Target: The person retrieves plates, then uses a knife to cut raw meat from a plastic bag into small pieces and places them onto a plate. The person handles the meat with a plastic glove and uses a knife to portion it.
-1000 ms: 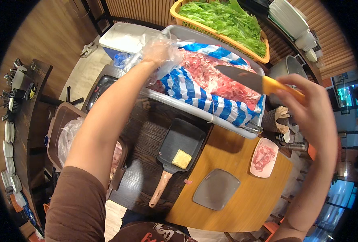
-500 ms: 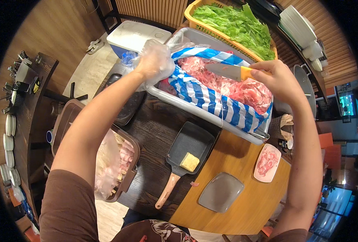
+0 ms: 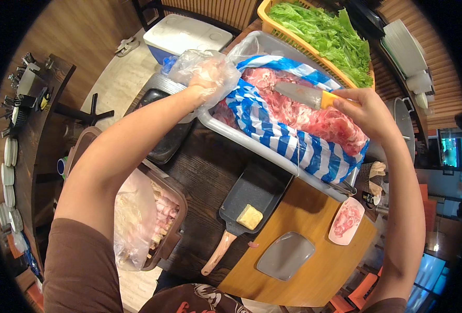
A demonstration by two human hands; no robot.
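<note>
My right hand (image 3: 364, 107) is closed round the yellow handle of a broad-bladed knife (image 3: 299, 94). The blade lies over raw meat (image 3: 314, 116), its tip against the meat's surface. That meat sits in a blue-and-white striped plastic bag (image 3: 275, 121), folded open inside a grey plastic tub (image 3: 218, 125). Clear crinkled plastic (image 3: 186, 67) covers my left hand (image 3: 208, 74), which is at the left end of the striped bag and tub. The plastic hides how its fingers are set.
A yellow basket of lettuce (image 3: 266, 14) stands behind the tub. In front are a square pan (image 3: 231, 203) with a yellow block (image 3: 249, 216), a grey plate (image 3: 285, 255) and a white dish of meat (image 3: 345, 235). A brown container (image 3: 176, 229) is at lower left; a cooler (image 3: 186, 34) stands beyond.
The view has shifted a little, moving most things slightly right or down in the picture. Both hands stay at the tub, and the knife is still over the meat.
</note>
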